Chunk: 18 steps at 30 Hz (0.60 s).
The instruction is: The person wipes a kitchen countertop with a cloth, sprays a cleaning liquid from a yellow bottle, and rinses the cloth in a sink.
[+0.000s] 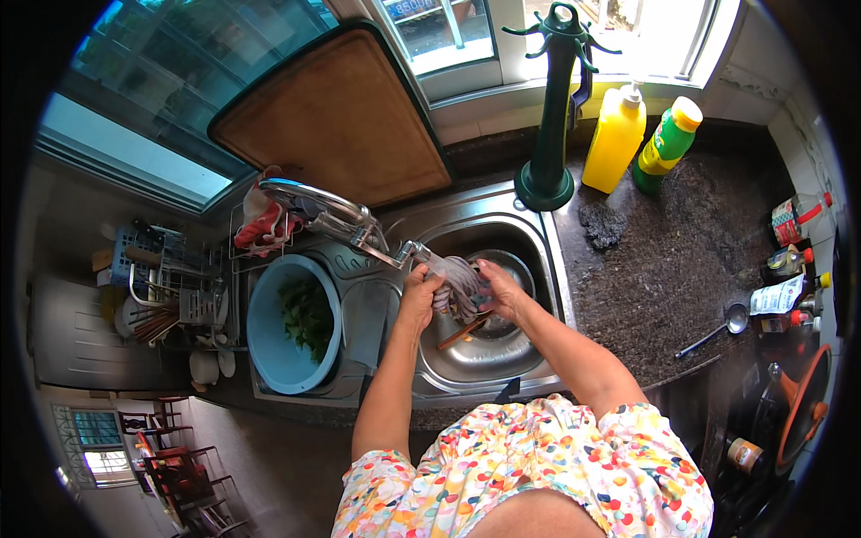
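Observation:
A bunched greyish cloth hangs over the steel sink basin, just below the chrome tap. My left hand grips its left side, thumb on top. At its right side is my right hand, fingers and thumb spread around the edge of the cloth. Something with a patterned surface shows between the cloth and my right fingers, too covered to name. Brown chopsticks lie beneath the cloth, and a round metal vessel stands in the basin behind my right hand.
A blue basin of leafy greens stands left of the sink. Behind are a cutting board and green rack stand. A yellow pump bottle, green bottle, scouring pad and ladle are at right.

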Motion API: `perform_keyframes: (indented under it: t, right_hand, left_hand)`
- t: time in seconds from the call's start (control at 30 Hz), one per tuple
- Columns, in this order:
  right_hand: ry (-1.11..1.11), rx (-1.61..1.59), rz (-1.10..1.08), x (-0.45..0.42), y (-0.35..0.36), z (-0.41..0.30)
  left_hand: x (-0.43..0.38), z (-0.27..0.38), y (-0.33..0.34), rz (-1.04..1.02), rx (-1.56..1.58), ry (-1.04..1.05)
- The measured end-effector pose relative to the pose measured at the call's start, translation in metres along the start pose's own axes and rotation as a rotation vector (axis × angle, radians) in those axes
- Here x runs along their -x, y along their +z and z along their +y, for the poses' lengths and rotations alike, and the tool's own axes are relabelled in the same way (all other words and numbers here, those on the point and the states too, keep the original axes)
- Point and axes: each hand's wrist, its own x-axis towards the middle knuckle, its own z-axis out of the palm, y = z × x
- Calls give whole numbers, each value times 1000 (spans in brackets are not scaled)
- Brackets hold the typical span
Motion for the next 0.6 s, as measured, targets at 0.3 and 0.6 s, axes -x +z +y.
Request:
perform_keyframes:
  t: [0.3,0.6]
  right_hand:
    - [119,-383,-459,-35,0,13]
    - [-144,-303,-148,-23,37,-1]
  left_hand:
    - [35,-28,77,33,-920,675]
    - [-43,-44,12,421,-1417,459]
